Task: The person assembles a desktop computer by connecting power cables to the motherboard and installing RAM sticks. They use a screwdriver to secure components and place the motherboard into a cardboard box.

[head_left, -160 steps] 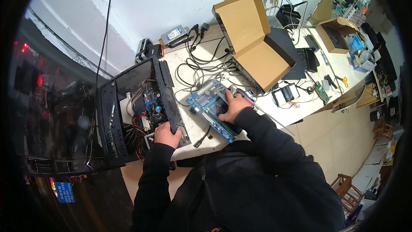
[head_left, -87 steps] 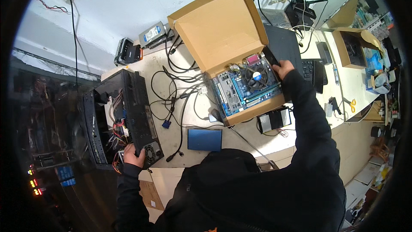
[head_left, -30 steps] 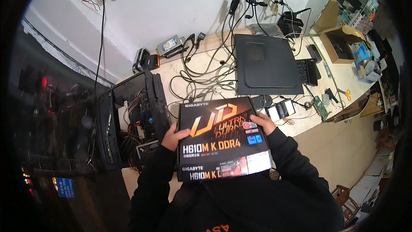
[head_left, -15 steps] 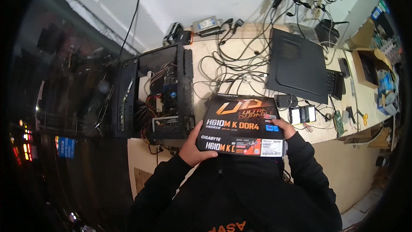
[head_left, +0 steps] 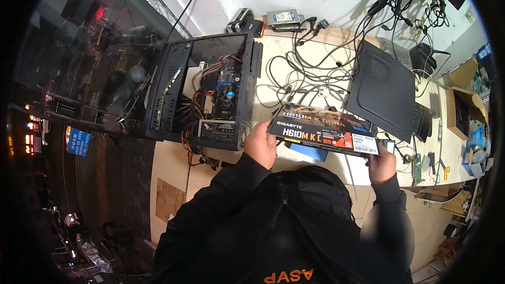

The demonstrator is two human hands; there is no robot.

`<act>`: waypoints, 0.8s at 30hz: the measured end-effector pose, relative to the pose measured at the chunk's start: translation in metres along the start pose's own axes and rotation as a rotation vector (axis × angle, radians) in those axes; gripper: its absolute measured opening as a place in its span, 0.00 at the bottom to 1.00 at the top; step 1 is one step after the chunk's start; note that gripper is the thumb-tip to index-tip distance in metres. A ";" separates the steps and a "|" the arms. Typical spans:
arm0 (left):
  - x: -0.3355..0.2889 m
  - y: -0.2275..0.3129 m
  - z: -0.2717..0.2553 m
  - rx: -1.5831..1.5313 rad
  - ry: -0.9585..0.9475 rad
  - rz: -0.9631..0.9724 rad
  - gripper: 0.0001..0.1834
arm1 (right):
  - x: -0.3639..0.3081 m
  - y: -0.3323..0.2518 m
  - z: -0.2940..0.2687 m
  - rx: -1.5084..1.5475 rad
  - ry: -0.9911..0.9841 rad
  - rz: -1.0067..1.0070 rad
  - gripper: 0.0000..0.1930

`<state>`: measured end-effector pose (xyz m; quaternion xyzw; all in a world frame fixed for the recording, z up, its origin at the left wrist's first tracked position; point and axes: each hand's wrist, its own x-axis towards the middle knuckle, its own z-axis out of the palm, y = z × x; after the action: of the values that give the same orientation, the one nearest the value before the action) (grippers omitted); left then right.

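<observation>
A black motherboard box (head_left: 325, 135) with orange and white print is held level across the front of the workbench. My left hand (head_left: 260, 146) grips its left end, with the thumb along the near side. At the opposite end my right hand (head_left: 382, 164) is closed round the corner beside a white label. The narrow printed side faces me, while the broad top looks foreshortened. Below the box a flat blue piece (head_left: 309, 152) shows in part. Left of the box stands an opened black computer case (head_left: 246, 89), with its wiring and blue circuit board exposed.
A black side panel (head_left: 386, 92) lies on the bench (head_left: 279, 55) at the right. Tangled black cables (head_left: 294, 68) spread behind the box. Yellow scissors (head_left: 446, 172) and a green circuit board (head_left: 417, 168) lie farther right, near an open cardboard box (head_left: 465, 108).
Both hands have tilted the box, so its top is foreshortened and its narrow side faces me more. The box appears farther right and higher; the whole view has shifted too.
</observation>
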<state>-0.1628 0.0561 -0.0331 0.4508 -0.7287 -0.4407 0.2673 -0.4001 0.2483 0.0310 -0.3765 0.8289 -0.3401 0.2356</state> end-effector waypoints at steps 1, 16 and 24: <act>0.002 0.006 0.001 0.018 0.055 -0.013 0.14 | 0.001 -0.004 0.004 -0.224 0.122 -0.099 0.10; 0.016 0.010 0.006 0.223 0.193 0.074 0.10 | 0.017 -0.037 0.009 -0.500 0.346 -0.126 0.10; 0.027 0.001 0.015 0.124 0.245 0.278 0.08 | 0.015 -0.022 0.013 -0.648 0.355 -0.097 0.11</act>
<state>-0.1871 0.0387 -0.0393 0.4115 -0.7719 -0.2956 0.3841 -0.3906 0.2208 0.0364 -0.4056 0.9027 -0.1309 -0.0597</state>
